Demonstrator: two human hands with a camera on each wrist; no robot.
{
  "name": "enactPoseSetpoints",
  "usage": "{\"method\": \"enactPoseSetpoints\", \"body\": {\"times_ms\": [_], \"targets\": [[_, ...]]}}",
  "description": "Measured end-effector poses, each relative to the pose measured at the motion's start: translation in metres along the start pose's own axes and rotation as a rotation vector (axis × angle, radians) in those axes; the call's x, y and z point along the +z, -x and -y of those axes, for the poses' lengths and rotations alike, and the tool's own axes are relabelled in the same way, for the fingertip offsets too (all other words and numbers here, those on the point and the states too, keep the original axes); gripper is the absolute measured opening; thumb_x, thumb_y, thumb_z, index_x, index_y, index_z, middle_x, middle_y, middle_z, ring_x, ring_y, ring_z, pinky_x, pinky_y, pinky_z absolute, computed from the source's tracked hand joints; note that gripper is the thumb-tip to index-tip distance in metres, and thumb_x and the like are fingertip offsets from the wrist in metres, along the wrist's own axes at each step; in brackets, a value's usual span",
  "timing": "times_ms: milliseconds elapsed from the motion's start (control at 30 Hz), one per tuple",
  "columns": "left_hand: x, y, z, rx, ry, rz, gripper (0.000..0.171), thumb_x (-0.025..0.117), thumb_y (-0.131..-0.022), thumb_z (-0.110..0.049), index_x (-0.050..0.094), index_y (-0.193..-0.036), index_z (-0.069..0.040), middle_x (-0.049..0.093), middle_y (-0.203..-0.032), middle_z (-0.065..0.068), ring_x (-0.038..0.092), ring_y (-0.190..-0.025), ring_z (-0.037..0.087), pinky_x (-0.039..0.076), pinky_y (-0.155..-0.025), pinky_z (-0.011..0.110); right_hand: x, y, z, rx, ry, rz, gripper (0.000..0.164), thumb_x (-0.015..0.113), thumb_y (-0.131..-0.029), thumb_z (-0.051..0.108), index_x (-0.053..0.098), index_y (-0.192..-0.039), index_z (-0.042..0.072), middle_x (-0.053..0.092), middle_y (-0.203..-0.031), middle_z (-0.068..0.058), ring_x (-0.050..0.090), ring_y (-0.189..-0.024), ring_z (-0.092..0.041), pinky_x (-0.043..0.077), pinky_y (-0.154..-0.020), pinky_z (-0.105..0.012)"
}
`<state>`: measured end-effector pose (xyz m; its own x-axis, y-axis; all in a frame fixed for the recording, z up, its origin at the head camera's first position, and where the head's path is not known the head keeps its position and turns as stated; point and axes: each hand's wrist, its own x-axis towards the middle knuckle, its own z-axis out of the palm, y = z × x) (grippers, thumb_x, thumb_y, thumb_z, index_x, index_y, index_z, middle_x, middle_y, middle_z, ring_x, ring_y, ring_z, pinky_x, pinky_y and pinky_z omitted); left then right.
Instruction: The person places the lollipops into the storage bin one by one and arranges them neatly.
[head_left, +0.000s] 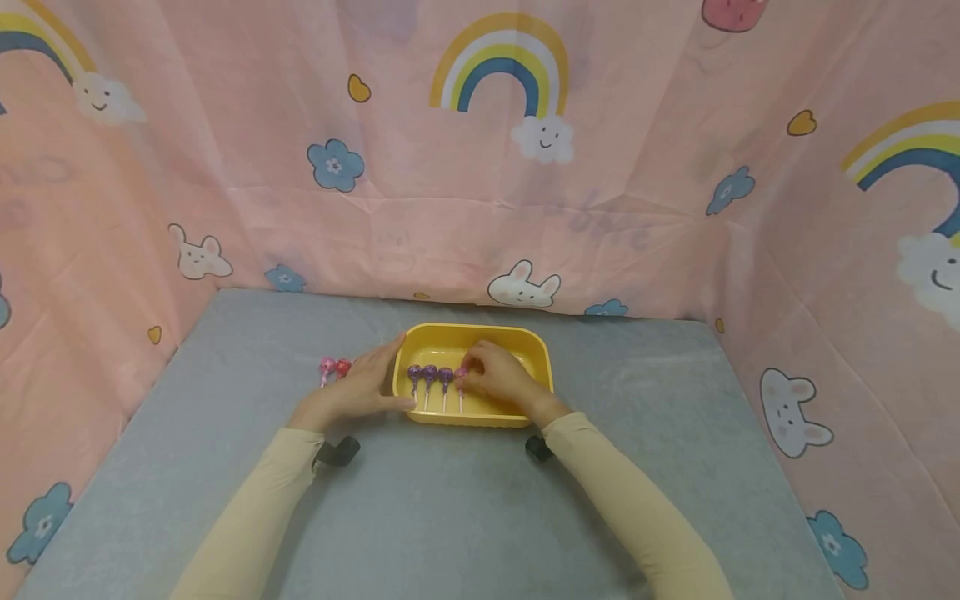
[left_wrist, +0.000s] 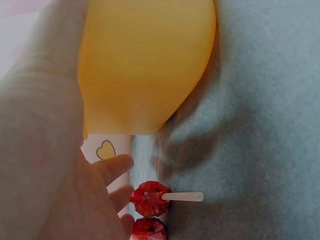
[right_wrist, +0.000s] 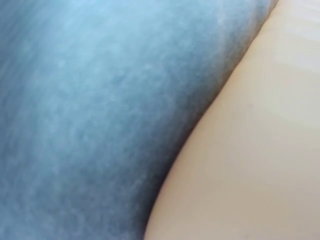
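Pink lollipop, its wrapped head pinched between the thumb and fingers of a person's right hand, sits inside a yellow tray, its white stick directed at the tray's front wall. That grip is closed on the candy; the left hand's grip is apart and holds no candy, its fingers extended along the tray's left side and its thumb over the rim near the front left corner.

Just left of the pinched candy, three purple lollipops line up side by side in the tray, heads toward the back, sticks toward the front.

Outside the tray, between it and the counter's left edge, a second pink lollipop and a red lollipop lie beside the left hand. Seen from the left wrist, two red heads show close to the fingertips; whether they touch is unclear.

The tray rests midway along the grey counter, nearer its back edge than its front. Light sleeves cover both forearms, and a black device shows at each wrist. Pink fabric printed with rainbows, clouds, flowers and rabbits rises beyond the counter's back, left and right edges.
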<state>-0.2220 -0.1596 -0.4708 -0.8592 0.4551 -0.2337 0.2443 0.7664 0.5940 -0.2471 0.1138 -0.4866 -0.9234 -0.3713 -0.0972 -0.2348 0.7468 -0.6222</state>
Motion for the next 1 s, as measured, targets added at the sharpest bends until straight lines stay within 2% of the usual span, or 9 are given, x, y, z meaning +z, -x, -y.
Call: {"method": "enactPoseSetpoints", "body": {"times_ms": [500, 1000], "targets": [[-0.0004, 0.0017, -0.0018, 0.006, 0.003, -0.005, 0.116, 0.074, -0.081, -0.057, -0.005, -0.160, -0.026, 0.009, -0.168, 0.015, 0.011, -0.154, 0.041, 0.015, -0.123, 0.062, 0.0008, -0.0010, -0.0002, -0.003, 0.007, -0.001, 0.023, 0.077, -0.085, 0.037, 0.068, -0.093, 0.018, 0.056, -0.097, 0.000, 0.053, -0.092, -0.017, 0.048, -0.087, -0.029], [0.0008, -0.0011, 0.0022, 0.014, -0.015, -0.006, 0.115, 0.073, -0.082, -0.059, -0.006, -0.160, -0.027, 0.010, -0.168, 0.014, 0.011, -0.154, 0.041, 0.015, -0.124, 0.061, -0.0001, -0.0007, -0.0037, -0.008, -0.002, -0.008, 0.026, 0.078, -0.084, 0.041, 0.068, -0.095, 0.020, 0.057, -0.097, 0.002, 0.053, -0.092, -0.016, 0.046, -0.084, -0.029]]}}
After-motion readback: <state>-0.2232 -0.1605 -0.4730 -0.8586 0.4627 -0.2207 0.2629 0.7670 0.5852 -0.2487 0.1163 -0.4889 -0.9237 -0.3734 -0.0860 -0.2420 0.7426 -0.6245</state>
